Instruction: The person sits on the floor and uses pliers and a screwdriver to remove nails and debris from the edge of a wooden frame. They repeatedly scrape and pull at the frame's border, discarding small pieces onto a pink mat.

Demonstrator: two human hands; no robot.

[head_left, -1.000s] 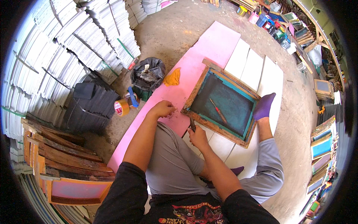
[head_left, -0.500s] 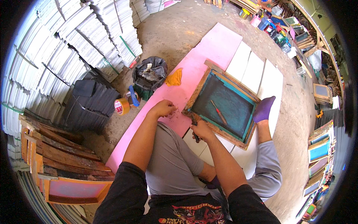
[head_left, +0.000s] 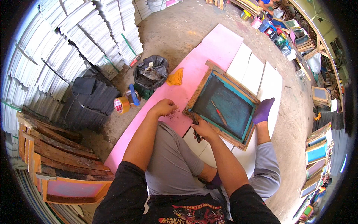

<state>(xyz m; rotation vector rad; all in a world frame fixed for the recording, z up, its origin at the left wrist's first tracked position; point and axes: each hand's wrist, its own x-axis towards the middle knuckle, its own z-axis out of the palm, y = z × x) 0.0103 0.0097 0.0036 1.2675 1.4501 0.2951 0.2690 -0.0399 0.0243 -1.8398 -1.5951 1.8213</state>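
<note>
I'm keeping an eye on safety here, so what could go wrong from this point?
The slim red-handled tool lying loose on the rectangular, wood-framed teal screen might roll and scratch it. The narrow dark tool in the right hand, at the screen's left corner, could slip. The purple-socked foot at the screen's right edge might nudge it out of place.

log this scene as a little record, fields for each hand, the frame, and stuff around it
left hand: over the pink sheet; whether it holds anything is unclear
right hand: grip closed around a dark tool
wooden frame: dark-teal panel inside, red-handled tool lying on it
nearby: orange cloth, black-bag-lined bin, tape roll
</note>
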